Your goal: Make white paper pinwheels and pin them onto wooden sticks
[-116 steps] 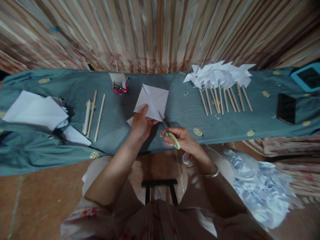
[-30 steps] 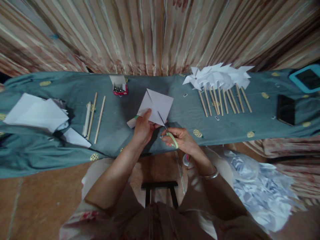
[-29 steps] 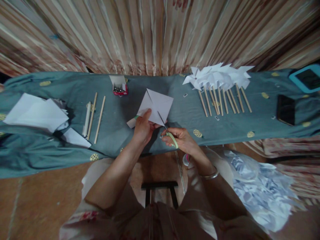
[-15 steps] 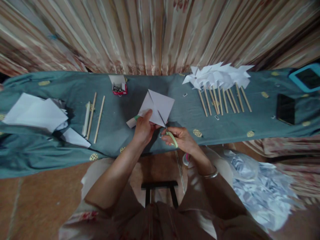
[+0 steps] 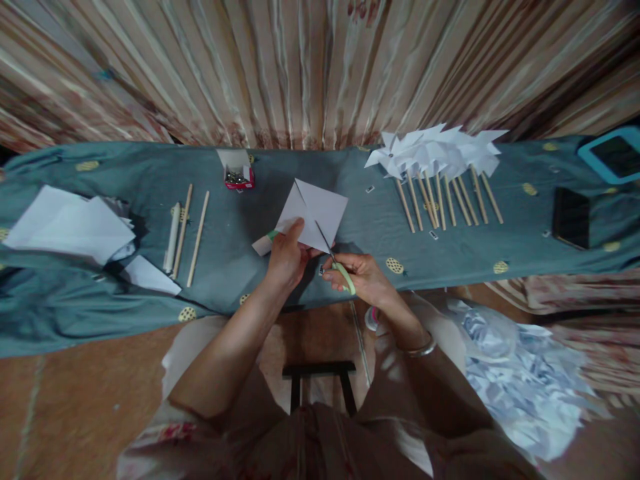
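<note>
One paper square [image 5: 324, 205], shifted slightly rightward, pinched in left hand [image 5: 287, 258]; right hand [image 5: 369, 277] grips scissors [image 5: 344, 271].

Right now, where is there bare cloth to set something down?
Between the held paper and the pinwheels; also between the pinwheels and the black phone. Crowded: the left end, with the paper stack and loose sticks.

Left grip [image 5: 287, 259], right grip [image 5: 367, 277], both closed
</note>
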`<action>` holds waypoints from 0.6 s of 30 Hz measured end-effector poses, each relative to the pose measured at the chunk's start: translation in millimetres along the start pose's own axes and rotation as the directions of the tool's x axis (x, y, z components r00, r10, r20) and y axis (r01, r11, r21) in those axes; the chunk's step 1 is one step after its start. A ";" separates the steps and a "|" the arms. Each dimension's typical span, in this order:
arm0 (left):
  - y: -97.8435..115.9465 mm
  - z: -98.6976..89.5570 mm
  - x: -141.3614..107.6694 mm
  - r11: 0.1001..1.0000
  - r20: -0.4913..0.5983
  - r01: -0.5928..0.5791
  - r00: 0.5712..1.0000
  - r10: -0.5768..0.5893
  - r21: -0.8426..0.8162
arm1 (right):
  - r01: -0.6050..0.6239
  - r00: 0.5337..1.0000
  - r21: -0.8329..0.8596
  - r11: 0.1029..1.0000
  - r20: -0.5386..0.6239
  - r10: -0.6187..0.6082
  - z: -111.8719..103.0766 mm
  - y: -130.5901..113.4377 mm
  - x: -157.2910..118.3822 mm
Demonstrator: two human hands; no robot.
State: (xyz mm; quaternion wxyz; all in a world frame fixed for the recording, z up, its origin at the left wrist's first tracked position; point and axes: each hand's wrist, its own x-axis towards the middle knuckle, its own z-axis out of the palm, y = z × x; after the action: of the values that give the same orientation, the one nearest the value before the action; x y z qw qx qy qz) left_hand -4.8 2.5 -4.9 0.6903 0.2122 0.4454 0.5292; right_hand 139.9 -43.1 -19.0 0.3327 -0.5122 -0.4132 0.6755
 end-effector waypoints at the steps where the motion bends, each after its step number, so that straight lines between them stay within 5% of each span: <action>1: 0.2 0.1 -0.2 1.000 0.000 0.000 1.000 0.000 0.000 | 0.000 1.000 -0.004 1.000 -0.004 0.000 0.3 -0.7 -0.2; 18: 7.7 -2.5 5.7 0.999 -0.067 -0.005 0.998 0.002 -0.044 | -0.059 0.998 -0.004 0.998 0.001 0.059 -0.1 0.3 -3.1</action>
State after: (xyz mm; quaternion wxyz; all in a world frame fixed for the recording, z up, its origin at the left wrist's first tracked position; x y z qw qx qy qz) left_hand -10.8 10.0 -2.5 0.6786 0.1798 0.4562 0.5468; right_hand 140.8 -45.9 -18.0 0.3112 -0.5245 -0.3996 0.6844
